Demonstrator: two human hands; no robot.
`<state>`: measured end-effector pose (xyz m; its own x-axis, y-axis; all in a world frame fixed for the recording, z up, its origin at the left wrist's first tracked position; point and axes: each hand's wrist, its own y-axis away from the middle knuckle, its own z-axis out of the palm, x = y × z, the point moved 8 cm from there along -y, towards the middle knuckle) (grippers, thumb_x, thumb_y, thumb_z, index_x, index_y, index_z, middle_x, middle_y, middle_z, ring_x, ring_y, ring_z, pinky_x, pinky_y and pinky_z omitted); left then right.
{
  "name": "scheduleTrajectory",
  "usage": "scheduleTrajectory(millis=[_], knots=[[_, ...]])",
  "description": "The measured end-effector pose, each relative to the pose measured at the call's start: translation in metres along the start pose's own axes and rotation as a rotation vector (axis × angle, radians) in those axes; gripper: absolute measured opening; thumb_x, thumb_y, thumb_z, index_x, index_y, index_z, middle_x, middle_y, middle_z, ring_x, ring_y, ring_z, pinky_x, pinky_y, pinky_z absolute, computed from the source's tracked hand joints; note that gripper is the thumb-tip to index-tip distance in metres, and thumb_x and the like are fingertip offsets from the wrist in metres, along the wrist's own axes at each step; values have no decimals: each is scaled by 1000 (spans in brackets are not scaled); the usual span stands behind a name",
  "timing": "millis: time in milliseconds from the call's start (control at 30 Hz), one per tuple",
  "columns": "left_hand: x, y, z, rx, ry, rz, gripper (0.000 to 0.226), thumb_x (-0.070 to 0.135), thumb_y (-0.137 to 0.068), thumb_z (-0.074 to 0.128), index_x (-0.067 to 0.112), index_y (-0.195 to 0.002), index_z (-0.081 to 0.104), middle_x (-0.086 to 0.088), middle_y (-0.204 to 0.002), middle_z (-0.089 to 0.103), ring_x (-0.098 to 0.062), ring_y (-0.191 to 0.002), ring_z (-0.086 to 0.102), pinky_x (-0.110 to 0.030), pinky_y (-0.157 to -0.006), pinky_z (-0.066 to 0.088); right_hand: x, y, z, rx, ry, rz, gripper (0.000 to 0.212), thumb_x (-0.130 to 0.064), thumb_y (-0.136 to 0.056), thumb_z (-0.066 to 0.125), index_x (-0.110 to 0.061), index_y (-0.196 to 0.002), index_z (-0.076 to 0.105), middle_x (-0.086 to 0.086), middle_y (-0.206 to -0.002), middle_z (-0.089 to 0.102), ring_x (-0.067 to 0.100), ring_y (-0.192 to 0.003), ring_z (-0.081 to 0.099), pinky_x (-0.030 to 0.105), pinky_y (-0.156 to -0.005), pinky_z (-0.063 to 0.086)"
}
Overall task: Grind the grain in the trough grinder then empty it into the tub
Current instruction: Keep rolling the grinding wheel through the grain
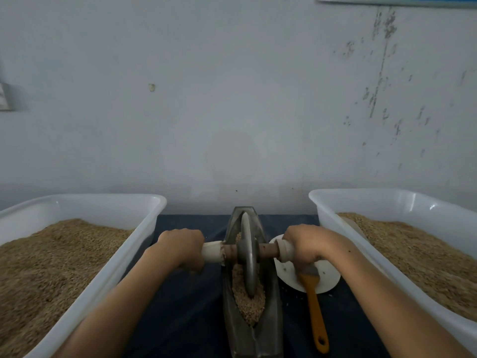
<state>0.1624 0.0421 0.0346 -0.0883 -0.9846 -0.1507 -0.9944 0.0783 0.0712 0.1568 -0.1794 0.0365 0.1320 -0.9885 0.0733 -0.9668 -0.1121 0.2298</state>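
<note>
You grip both handles of the grinding wheel (248, 254), which stands in the trough grinder (251, 329).
Left tub (103, 202) at the table's (185, 319) left edge; your left hand (182, 248) curls round one handle, grain (249, 303) lies in the trough mid-table, your right hand (305, 245) wraps the other, and the right tub (374, 200) sits at the right edge.
</note>
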Motion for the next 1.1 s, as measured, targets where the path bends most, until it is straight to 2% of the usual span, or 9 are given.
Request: scheduleTrajectory(millis=[167, 267, 367, 500, 567, 733, 933, 1000, 1100], knots=[[4, 1, -15, 346, 5, -38, 25, 30, -84, 58, 21, -107, 55, 1, -100, 62, -20, -90, 60, -28, -68, 38, -1, -7, -15, 407, 16, 0, 16, -16, -85, 63, -25, -97, 58, -1, -96, 65, 18, -87, 61, 33, -81, 50], [9, 5, -22, 455, -32, -40, 21, 29, -88, 54, 22, -107, 51, 1, -101, 61, -20, -91, 61, -30, -69, 43, 1, -9, -12, 428, -23, -9, 12, -19, -86, 62, -26, -93, 55, -1, -97, 65, 18, -88, 61, 35, -83, 50], [13, 4, -24, 425, -92, -7, 21, 26, -88, 54, 20, -109, 52, 0, -102, 61, -20, -93, 60, -32, -74, 46, 6, -10, -3, 248, -43, -2, 20, -22, -82, 70, -24, -99, 60, -1, -97, 65, 18, -90, 62, 35, -86, 51], [13, 2, -20, 308, -131, 45, 28, 26, -86, 58, 18, -113, 55, -1, -106, 61, -19, -97, 60, -28, -73, 41, 9, -4, 12, -47, -88, 11, 34, -7, -75, 71, -14, -107, 63, 6, -101, 66, 20, -89, 65, 32, -78, 53], [11, 0, -17, 250, -119, 56, 32, 27, -84, 61, 19, -114, 55, -1, -108, 62, -19, -98, 60, -28, -75, 42, 9, -3, 15, -102, -76, 16, 39, -5, -73, 71, -12, -111, 63, 9, -105, 67, 20, -89, 65, 30, -74, 53], [6, -5, -10, 209, -31, 21, 32, 28, -82, 62, 20, -113, 56, 0, -105, 61, -18, -95, 60, -27, -74, 42, 3, -9, -1, 117, -21, 9, 20, -13, -80, 69, -17, -96, 59, 0, -84, 60, 15, -76, 59, 29, -72, 50], [6, -5, -18, 373, 27, -14, 21, 27, -86, 55, 22, -107, 55, 2, -102, 61, -19, -93, 60, -27, -70, 38, -3, -6, -18, 461, 22, -3, 15, -14, -88, 59, -23, -99, 59, 1, -97, 65, 21, -88, 60, 34, -80, 48], [7, -5, -17, 370, 15, -8, 22, 26, -86, 55, 21, -107, 56, 1, -102, 62, -19, -92, 60, -27, -70, 39, -4, -5, -18, 460, 29, -6, 15, -14, -88, 59, -24, -100, 58, 1, -99, 64, 21, -90, 60, 33, -80, 47], [6, -6, -13, 273, -10, 8, 28, 27, -85, 59, 20, -112, 56, 0, -102, 62, -18, -92, 60, -27, -71, 40, -3, -6, -13, 323, 52, -16, 23, -13, -85, 63, -20, -107, 61, 2, -101, 64, 21, -92, 61, 33, -82, 48]])
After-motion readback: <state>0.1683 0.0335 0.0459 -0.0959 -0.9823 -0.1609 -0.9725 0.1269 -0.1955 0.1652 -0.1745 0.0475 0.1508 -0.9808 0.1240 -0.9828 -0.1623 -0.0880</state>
